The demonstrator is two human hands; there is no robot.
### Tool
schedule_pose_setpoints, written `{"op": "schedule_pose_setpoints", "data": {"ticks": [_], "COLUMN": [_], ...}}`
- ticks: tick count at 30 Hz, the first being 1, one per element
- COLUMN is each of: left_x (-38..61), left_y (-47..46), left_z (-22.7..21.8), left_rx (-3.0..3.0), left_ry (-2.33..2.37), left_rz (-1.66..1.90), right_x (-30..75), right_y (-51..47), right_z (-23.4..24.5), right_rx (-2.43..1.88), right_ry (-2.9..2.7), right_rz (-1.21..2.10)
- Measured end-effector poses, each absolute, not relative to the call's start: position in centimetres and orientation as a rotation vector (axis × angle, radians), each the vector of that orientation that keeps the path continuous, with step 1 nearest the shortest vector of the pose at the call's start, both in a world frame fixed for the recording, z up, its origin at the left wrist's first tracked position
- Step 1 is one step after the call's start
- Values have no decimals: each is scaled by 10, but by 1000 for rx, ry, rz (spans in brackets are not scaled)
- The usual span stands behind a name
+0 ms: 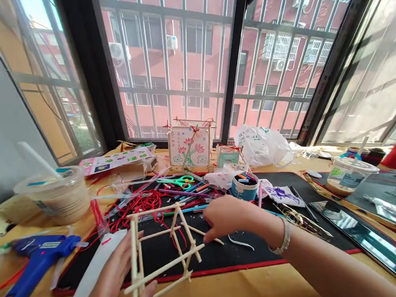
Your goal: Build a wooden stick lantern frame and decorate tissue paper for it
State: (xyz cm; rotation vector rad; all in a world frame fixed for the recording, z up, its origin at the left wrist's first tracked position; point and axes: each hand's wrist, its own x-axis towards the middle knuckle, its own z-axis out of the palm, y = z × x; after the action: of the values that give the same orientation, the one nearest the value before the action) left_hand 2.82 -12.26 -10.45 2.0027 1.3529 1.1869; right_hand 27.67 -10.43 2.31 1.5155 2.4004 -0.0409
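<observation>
My left hand [108, 272] is closed around the left side of a cube-like frame [157, 235] made of pale wooden sticks, tilted above the table's front edge. To its right, my right hand [228, 215] is over the black mat, fingers bent and thumb apart from them, with nothing visible between. A loose wooden stick [216, 240] lies just under its thumb, and a white curved strip [241, 242] is below the hand. Tangled red cord [143, 204] and several pens [194, 189] lie behind the frame. Beneath my left hand is a strip of white paper [94, 273].
A blue glue gun [37, 259] and a lidded drink cup [53, 198] are at the left. Green scissors [176, 182] lie behind the cord. A painted lantern [191, 147] stands by the window. A phone [365, 235] and another cup [351, 174] are at the right.
</observation>
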Motion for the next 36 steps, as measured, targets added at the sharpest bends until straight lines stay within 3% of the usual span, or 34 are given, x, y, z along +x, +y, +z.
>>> {"op": "schedule_pose_setpoints", "data": {"ticks": [12, 18, 23, 27, 36], "left_x": [37, 41, 44, 46, 43], "left_y": [-125, -129, -131, -138, -130], "left_z": [-101, -97, -91, -79, -93], "left_rx": [2166, 2180, 2203, 2189, 2232], "left_ry": [1327, 1385, 1384, 1403, 1370], "left_rz": [1293, 1297, 1254, 1179, 1263], "right_x": [277, 281, 273, 263, 263], "right_y": [-134, -125, -125, -127, -114], "right_z": [-2, 1, -4, -10, -24], "right_rx": [1803, 2160, 2167, 2247, 2593], "right_ry": [2519, 2646, 3316, 3402, 3106], "right_rz": [82, 169, -669, -944, -524]}}
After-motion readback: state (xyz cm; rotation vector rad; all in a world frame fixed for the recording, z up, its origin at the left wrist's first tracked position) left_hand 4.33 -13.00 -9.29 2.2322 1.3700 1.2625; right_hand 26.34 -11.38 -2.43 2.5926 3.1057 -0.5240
